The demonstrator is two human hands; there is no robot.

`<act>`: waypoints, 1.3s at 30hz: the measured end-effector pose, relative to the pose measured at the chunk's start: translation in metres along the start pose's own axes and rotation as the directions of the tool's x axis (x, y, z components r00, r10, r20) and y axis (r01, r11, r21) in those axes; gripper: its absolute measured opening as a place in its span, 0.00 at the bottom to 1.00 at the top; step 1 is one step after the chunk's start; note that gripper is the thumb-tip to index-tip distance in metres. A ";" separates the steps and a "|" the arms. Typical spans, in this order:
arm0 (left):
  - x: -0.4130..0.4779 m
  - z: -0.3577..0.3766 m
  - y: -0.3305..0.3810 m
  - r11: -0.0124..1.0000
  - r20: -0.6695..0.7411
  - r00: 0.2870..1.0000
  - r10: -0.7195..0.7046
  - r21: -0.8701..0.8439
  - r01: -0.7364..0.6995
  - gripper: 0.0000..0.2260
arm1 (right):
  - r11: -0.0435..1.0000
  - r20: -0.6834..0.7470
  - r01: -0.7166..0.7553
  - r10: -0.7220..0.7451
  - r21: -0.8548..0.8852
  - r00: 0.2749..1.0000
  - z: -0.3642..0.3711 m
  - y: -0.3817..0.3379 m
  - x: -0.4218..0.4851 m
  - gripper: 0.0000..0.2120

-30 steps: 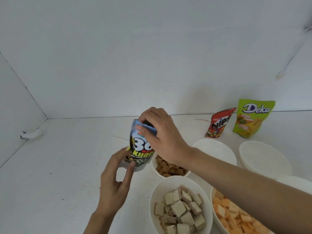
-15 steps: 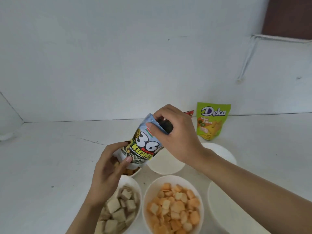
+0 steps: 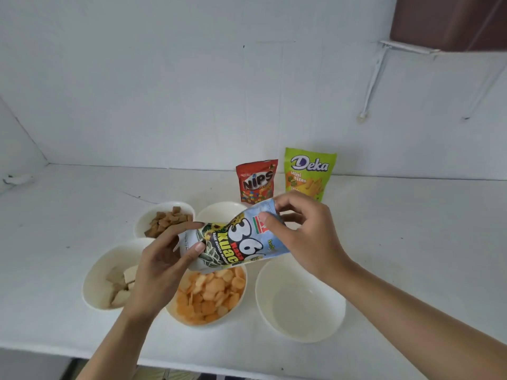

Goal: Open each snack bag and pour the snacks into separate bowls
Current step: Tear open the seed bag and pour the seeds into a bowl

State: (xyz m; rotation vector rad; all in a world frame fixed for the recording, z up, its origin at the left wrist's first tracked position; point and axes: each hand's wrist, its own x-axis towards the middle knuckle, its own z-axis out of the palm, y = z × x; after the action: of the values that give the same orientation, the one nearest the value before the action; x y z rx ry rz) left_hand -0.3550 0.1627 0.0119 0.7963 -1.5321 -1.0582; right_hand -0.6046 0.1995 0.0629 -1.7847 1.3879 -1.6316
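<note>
While tilted, bag (image 3: 236, 239) over cracker bowl (image 3: 204, 325).

The far green bag (image 3: 310, 174) reads "Deka Mini Bites"; the red bag (image 3: 257, 181) left of it reads "NIPS"; the near blue-white bag (image 3: 241, 239) shows "36" and "KUAC".

The left hand (image 3: 162, 268) hides half the wafer bowl (image 3: 104, 259)

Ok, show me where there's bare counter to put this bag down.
Bare counter lies left of the wafer bowl and brown-snack bowl, and right of the front empty bowl and Deka bag. The middle is crowded: bowls packed close, Nips bag behind.
</note>
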 end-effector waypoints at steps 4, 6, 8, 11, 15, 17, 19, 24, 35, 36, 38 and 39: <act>-0.014 0.010 0.006 0.999 -0.001 0.999 -0.043 -0.001 0.043 0.12 | 0.993 0.013 -0.093 0.093 0.074 0.996 -0.014 0.008 -0.020 0.07; -0.018 0.014 0.007 0.999 0.005 0.999 -0.047 0.026 0.047 0.12 | 0.985 0.012 -0.132 0.131 0.109 0.991 -0.020 0.012 -0.026 0.07; -0.020 0.017 0.006 0.998 0.019 0.999 -0.046 0.054 0.045 0.12 | 0.976 0.017 -0.163 0.162 0.143 0.987 -0.025 0.016 -0.030 0.08; -0.021 0.018 0.003 0.996 0.048 0.997 -0.058 0.071 0.054 0.12 | 0.965 0.042 -0.202 0.198 0.168 0.979 -0.029 0.023 -0.037 0.11; -0.017 0.018 0.002 0.992 0.119 0.992 -0.045 0.125 0.030 0.12 | 0.940 0.080 -0.279 0.268 0.198 0.960 -0.037 0.034 -0.045 0.07; -0.014 0.018 0.004 0.988 0.148 0.988 -0.035 0.152 0.013 0.12 | 0.905 0.109 -0.348 0.330 0.244 0.937 -0.040 0.039 -0.048 0.05; -0.010 0.017 0.006 0.979 0.185 0.983 -0.021 0.202 -0.017 0.10 | 0.868 0.131 -0.413 0.392 0.275 0.910 -0.043 0.042 -0.051 0.06; -0.001 0.020 0.014 0.962 0.238 0.971 -0.014 0.268 -0.052 0.11 | 0.807 0.143 -0.507 0.487 0.303 0.862 -0.048 0.048 -0.054 0.08; -0.003 0.028 0.015 0.976 0.205 0.967 -0.153 0.183 0.115 0.12 | 0.777 0.055 -0.491 0.513 0.393 0.856 -0.046 0.047 -0.065 0.09; -0.004 0.028 0.014 0.977 0.206 0.966 -0.155 0.175 0.119 0.12 | 0.787 0.063 -0.480 0.497 0.388 0.865 -0.045 0.046 -0.066 0.11; -0.005 0.027 0.014 0.978 0.209 0.966 -0.149 0.173 0.114 0.12 | 0.825 0.082 -0.453 0.454 0.338 0.887 -0.044 0.045 -0.068 0.13; -0.005 0.026 0.014 0.979 0.206 0.968 -0.145 0.173 0.110 0.12 | 0.844 0.094 -0.435 0.428 0.315 0.899 -0.043 0.045 -0.069 0.12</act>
State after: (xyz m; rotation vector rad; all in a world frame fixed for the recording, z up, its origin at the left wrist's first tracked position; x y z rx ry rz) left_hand -0.3790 0.1782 0.0217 0.9250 -1.7894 -1.1580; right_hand -0.6520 0.2498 0.0011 -1.1881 1.2970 -1.4836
